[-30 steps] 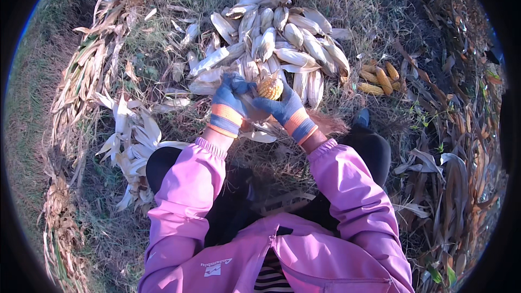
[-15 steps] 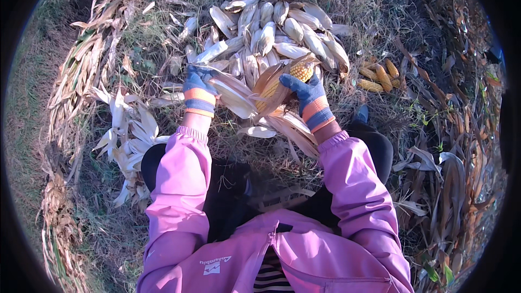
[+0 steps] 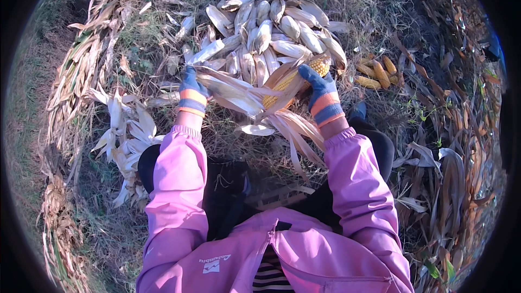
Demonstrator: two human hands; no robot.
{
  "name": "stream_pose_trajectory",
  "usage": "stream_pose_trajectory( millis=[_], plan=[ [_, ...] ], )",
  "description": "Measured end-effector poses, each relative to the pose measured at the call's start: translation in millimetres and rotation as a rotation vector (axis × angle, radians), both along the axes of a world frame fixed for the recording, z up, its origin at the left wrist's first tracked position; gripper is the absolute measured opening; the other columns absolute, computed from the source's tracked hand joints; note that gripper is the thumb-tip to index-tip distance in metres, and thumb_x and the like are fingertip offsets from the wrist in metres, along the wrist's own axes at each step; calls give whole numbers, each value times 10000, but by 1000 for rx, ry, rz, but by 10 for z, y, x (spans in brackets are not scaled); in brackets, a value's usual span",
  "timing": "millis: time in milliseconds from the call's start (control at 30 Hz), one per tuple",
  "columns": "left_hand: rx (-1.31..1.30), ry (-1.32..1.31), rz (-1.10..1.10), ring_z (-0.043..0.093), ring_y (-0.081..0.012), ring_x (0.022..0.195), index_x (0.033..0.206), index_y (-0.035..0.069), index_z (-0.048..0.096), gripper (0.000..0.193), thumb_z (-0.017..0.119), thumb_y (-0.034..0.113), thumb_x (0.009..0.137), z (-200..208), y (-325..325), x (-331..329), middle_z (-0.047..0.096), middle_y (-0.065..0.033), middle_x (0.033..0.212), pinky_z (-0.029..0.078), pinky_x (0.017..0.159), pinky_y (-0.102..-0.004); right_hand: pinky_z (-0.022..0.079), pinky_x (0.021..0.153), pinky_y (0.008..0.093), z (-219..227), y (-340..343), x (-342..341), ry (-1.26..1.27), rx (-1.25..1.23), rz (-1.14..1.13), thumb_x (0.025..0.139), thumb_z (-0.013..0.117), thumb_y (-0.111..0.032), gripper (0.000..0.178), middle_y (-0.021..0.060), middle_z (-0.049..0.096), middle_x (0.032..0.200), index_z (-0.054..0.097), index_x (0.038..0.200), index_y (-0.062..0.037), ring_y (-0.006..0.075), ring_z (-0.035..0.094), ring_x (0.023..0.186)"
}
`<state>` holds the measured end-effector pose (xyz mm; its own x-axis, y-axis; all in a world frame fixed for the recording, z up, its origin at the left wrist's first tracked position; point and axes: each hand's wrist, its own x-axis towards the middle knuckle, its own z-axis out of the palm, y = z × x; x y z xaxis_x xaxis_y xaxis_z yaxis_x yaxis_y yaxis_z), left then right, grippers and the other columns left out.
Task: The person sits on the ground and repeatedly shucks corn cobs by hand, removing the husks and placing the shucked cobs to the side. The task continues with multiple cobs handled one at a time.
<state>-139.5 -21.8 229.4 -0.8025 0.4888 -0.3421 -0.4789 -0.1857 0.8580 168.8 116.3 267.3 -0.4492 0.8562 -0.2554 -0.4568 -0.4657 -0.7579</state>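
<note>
Between my hands is a partly husked ear of corn, its yellow kernels showing along the middle and at the right end. My left hand, in a blue and orange glove, is closed on the dry husk peeled toward the left. My right hand, gloved the same way, grips the ear near its bare right end. More loosened husk leaves hang below the ear. Just beyond lies a heap of unhusked ears in pale, dry husks.
Several bare yellow cobs lie in a small pile to the right. Stripped pale husks are heaped by my left knee. Dry stalks run along the left, and brown corn leaves cover the right side. Dry grass lies between.
My hands have drawn farther apart, the left a little leftward and the right rightward with the ear. More kernels show along the ear, and the husk is stretched out between my hands.
</note>
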Motion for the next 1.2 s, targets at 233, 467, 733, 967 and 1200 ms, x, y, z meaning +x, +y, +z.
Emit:
stream_pose_trajectory(
  millis=[233,467,733,967,1200],
  plan=[
    [-126,952,-242,548,-199,1011,1207,58,503,420,614,281,869,545,46,601,569,-71,1121,459,851,-311,523,677,335,-137,10,-32,-1,17,-115,724,758,-100,405,33,637,929,576,1084,-63,172,622,793],
    [-105,1341,144,496,-175,1067,1209,14,452,367,593,119,887,661,100,1169,487,-90,1182,413,911,-305,522,615,317,-93,-4,-59,-62,11,-198,725,762,-119,380,30,637,905,585,1056,-56,165,623,744],
    [-31,1524,-543,607,-299,926,1025,10,607,198,602,56,832,568,67,1788,623,-145,994,471,838,-349,516,665,303,-86,-27,-71,-4,-54,-198,663,800,-83,452,46,640,896,577,1052,-24,170,615,736],
    [-241,1515,-532,613,-340,912,1068,30,602,228,558,123,865,235,172,1709,622,-171,1003,487,802,-369,513,685,300,-94,-151,-154,14,49,-210,654,788,-30,450,40,639,904,582,1055,-24,162,613,756],
    [-484,1360,-814,594,-348,934,1062,40,597,308,623,224,817,69,192,1592,616,-174,1004,475,811,-382,525,681,323,-134,-165,-186,52,60,-256,681,746,16,411,44,637,891,575,1049,-45,176,622,745]
  ],
)
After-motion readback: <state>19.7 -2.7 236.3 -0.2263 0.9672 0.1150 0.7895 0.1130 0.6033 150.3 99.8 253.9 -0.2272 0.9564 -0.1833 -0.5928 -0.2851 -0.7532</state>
